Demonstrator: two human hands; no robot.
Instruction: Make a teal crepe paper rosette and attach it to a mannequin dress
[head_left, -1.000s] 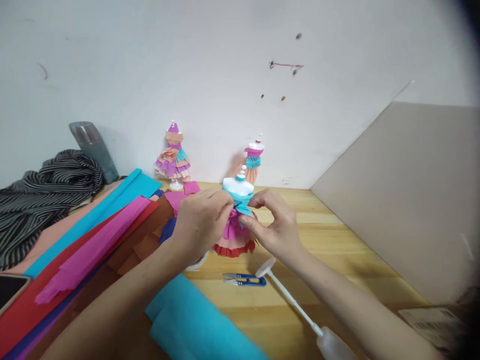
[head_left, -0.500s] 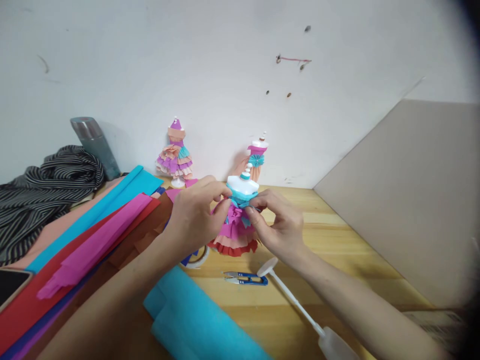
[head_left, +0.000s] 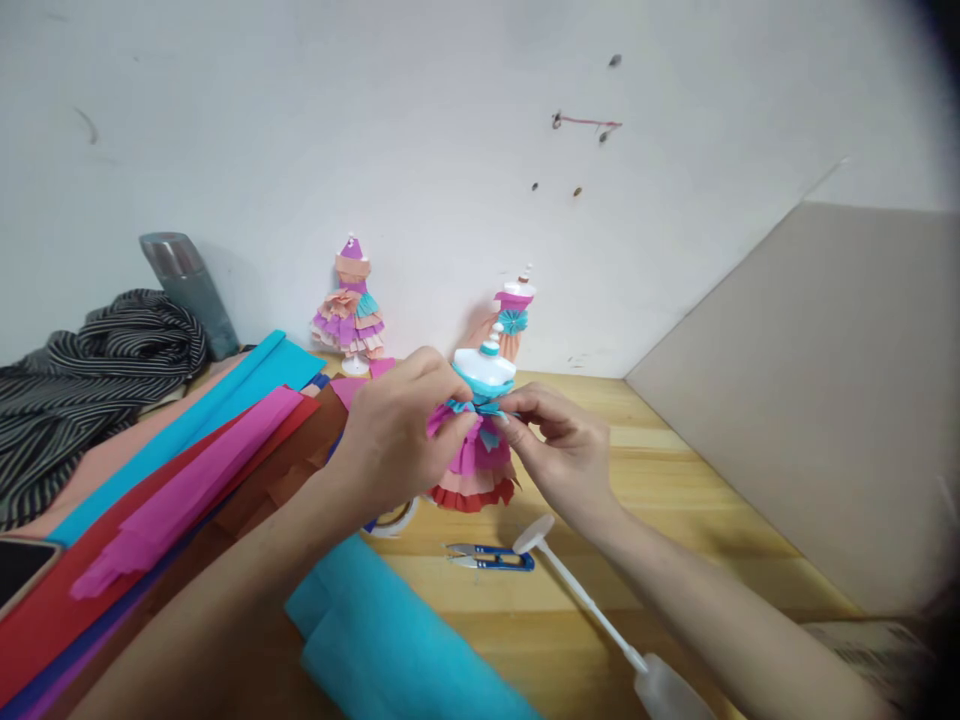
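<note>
A small white mannequin doll (head_left: 484,372) stands on the wooden table (head_left: 675,520), dressed in a pink, peach and red ruffled paper skirt (head_left: 474,478). A turquoise paper strip (head_left: 487,408) wraps its waist. My left hand (head_left: 397,430) pinches the strip from the left, fingers closed. From the right, my right hand (head_left: 562,450) pinches the same strip at the waist.
Two finished paper-dress dolls (head_left: 351,310) (head_left: 511,318) stand by the wall. Crepe paper sheets (head_left: 187,470) and a turquoise roll (head_left: 390,640) lie at left and front. Blue snips (head_left: 491,557), a white stand (head_left: 577,590), a tape roll (head_left: 394,520), a flask (head_left: 187,290), striped cloth (head_left: 97,370), a phone (head_left: 19,570).
Both hands have shifted slightly lower on the doll's waist, tightening the turquoise strip into a narrower band. The doll has stayed in place.
</note>
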